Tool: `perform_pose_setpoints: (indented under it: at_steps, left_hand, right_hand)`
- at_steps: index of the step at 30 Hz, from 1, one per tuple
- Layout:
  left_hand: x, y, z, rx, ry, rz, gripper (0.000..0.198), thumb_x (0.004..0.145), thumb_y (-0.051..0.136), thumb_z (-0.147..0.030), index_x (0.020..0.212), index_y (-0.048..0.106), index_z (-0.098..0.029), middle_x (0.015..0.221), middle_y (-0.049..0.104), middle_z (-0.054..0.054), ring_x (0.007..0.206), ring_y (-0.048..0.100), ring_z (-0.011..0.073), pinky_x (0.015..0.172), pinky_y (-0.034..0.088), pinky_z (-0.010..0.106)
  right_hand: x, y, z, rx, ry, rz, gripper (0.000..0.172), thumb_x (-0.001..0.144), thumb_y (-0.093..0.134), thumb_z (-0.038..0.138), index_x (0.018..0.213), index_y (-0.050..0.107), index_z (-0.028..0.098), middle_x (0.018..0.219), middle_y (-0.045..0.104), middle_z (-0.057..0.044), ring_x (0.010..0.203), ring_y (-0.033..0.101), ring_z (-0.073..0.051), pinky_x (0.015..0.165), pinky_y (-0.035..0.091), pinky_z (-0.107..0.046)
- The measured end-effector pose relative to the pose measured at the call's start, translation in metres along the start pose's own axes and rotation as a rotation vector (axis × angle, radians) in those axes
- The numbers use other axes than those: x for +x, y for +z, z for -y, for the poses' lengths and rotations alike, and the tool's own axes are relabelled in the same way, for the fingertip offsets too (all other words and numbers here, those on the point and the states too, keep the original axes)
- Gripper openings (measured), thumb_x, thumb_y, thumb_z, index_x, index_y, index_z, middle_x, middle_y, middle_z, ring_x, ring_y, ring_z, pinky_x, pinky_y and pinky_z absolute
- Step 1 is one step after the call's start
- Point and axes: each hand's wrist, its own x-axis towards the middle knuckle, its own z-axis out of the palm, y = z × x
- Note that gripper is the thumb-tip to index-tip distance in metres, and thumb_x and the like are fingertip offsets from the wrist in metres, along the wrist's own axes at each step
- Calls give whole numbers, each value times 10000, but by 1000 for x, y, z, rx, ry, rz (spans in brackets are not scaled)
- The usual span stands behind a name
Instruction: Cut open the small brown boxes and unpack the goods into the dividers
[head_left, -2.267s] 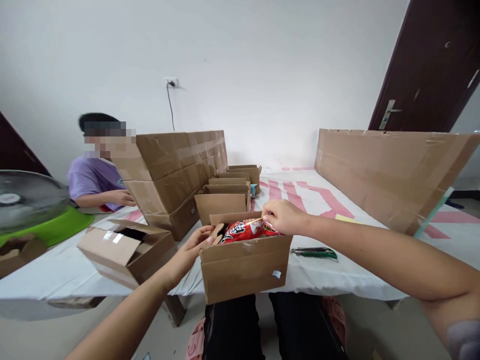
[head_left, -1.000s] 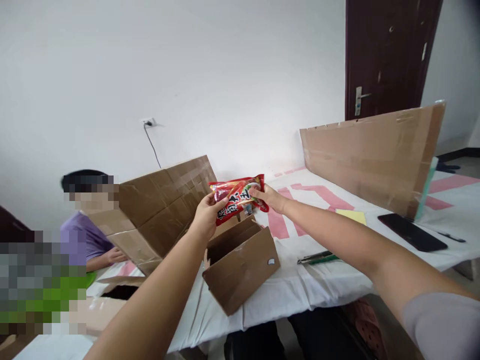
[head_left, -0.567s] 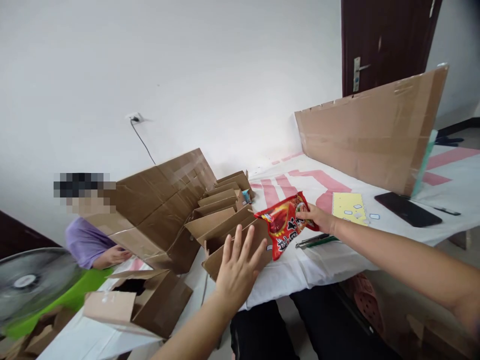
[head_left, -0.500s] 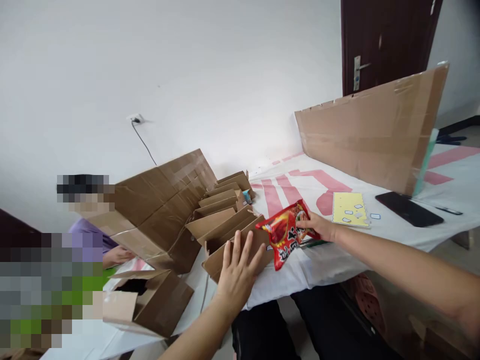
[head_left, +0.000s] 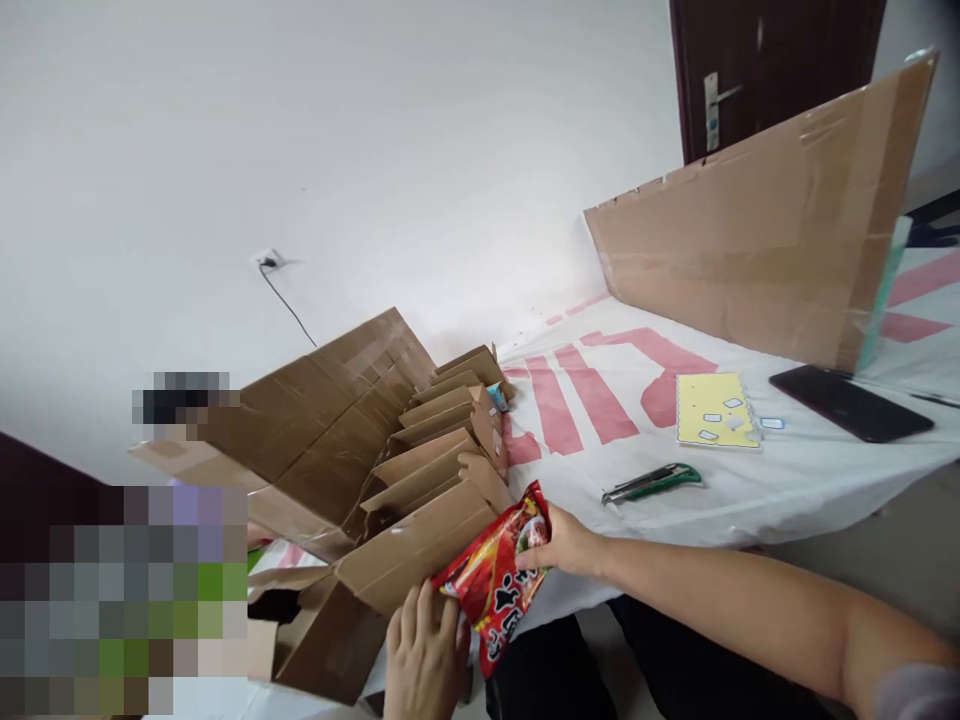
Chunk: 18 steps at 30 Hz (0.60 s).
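Observation:
My right hand [head_left: 561, 546] is closed on the upper edge of a red snack packet [head_left: 496, 577], which hangs off the near edge of the table beside an open brown cardboard box [head_left: 420, 545]. My left hand [head_left: 424, 655] is low in view, fingers extended against the packet's lower left edge and the front of that box. Behind this box stands a row of several more open cardboard boxes [head_left: 442, 420], running away toward the wall.
A green utility knife [head_left: 651, 482], a yellow sheet [head_left: 714, 409] with small stickers and a black phone [head_left: 850, 402] lie on the white-and-pink table cover. Large cardboard panels stand at left [head_left: 330, 400] and right [head_left: 757, 250]. Another open box [head_left: 322, 635] sits at lower left.
My right hand brought the packet down and toward me, from beside the knife to the front of the nearest box. My left hand dropped lower and now touches the packet. The view tilted.

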Motion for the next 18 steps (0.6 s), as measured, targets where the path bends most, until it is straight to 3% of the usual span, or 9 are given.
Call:
perform_pose_setpoints:
  at_steps: [2,5,11,18]
  left_hand:
    - [-4,9,1,-8,-21,61,219,833,519,-200,943,706,-233,1069,664,113,1001,596,282,852,468,408]
    - [1,21,2,-37,-53,70,241,832,510,-145,938,708,-232,1029,632,99,925,574,259,826,473,383]
    - [22,28,10,-123,-111,152,348,853,422,-50,996,699,-203,932,599,87,880,571,229,799,467,322]
    - [51,37,6,-249,-145,213,181,889,485,-200,931,659,-231,948,562,78,909,554,235,758,462,326]
  right_hand:
    - [-2,6,-14,-63,-5,-89,729,414,927,392,1006,548,197,976,699,-38,954,656,-259,869,525,-405]
    - [-9,8,-29,-70,-61,-135,705,470,905,422,1024,527,204,972,684,-35,942,644,-249,863,524,-402]
    - [-21,7,-34,-47,-163,-128,662,561,873,398,1081,511,207,998,665,-39,926,628,-231,876,517,-397]
    - [-25,7,-30,22,-94,-54,651,581,871,361,1100,505,220,1018,673,-50,943,645,-250,867,524,-403]
